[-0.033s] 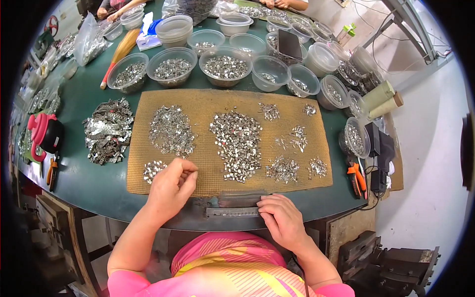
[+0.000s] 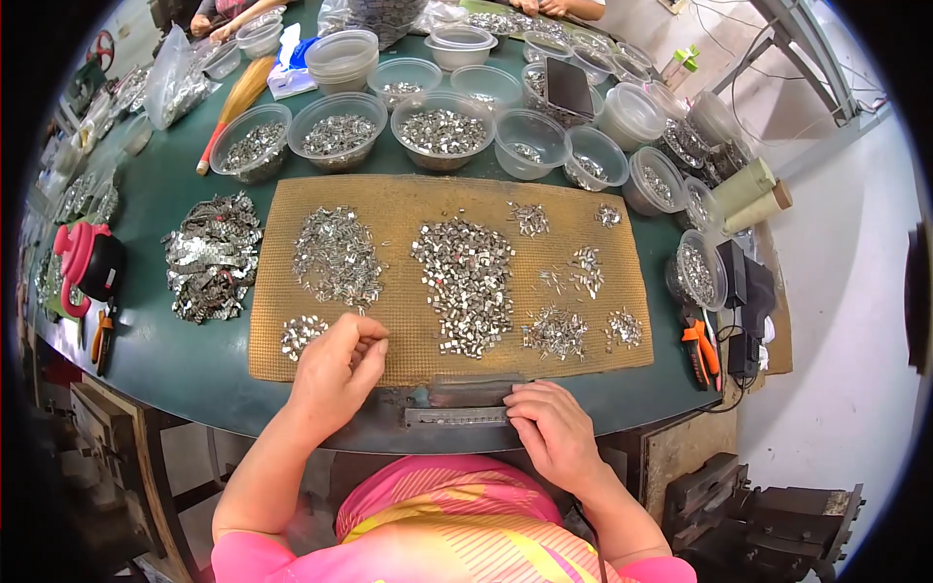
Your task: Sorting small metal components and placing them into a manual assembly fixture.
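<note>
My left hand (image 2: 336, 371) hovers over the near left part of a tan ribbed mat (image 2: 389, 330), fingers curled and thumb pressed to the forefinger. Whatever it pinches, if anything, is hidden. Beside it lies a small pile of shiny metal pieces (image 2: 303, 335). My right hand (image 2: 556, 428) grips the right end of a narrow slotted metal fixture (image 2: 457, 417) at the table's front edge. A dark flat block (image 2: 474, 391) sits just behind that fixture. A large heap of small metal blocks (image 2: 465, 282) covers the mat's middle, and a heap of thin metal pins (image 2: 337, 257) its left.
Smaller piles of pieces (image 2: 556, 333) dot the mat's right side. Clear plastic bowls (image 2: 442, 131) of metal parts line its far edge. Bundled metal strips (image 2: 211, 255) lie left, near a pink-lidded black cup (image 2: 89, 269). Orange-handled pliers (image 2: 700, 350) rest right. Other people's hands show far back.
</note>
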Tool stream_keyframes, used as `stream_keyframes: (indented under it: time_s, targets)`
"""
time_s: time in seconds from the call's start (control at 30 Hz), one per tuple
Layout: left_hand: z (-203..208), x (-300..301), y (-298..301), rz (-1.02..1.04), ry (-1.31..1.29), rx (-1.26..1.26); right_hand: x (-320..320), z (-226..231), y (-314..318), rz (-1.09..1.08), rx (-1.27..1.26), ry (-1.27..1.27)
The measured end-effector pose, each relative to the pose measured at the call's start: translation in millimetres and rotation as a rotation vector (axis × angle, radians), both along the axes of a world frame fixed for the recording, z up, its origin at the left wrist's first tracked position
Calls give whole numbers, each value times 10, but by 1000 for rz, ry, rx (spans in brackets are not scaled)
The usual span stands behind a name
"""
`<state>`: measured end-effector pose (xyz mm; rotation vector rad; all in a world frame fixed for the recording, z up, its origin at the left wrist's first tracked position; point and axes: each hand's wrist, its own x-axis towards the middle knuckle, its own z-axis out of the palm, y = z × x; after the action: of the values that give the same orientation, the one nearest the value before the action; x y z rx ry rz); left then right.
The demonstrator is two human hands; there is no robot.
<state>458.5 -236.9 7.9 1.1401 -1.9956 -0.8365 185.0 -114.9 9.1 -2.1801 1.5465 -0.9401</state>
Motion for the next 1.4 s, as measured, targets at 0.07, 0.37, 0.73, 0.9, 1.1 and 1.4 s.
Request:
stream_keyframes:
  time_s: [0.07, 0.37, 0.73, 0.9, 1.1, 1.4]
  targets:
    - [-12, 1, 52, 15, 10, 26, 10, -26, -3, -3, -18, 14]
    - [2, 13, 154, -53, -6, -44, 60, -5, -3, -29, -157, 142]
    - [52, -150, 202, -161, -23, -226, 69, 69, 34, -61, -183, 244]
    - [-8, -166, 296, -174, -1, -197, -65, 171, -23, -7, -95, 187]
    - [-25, -185, 403, -200, 47, -114, -457, 90, -105, -417, -57, 171]
    - [-72, -184, 474, -272, 104, -44, -627, -4, -262, -525, 136, 202]
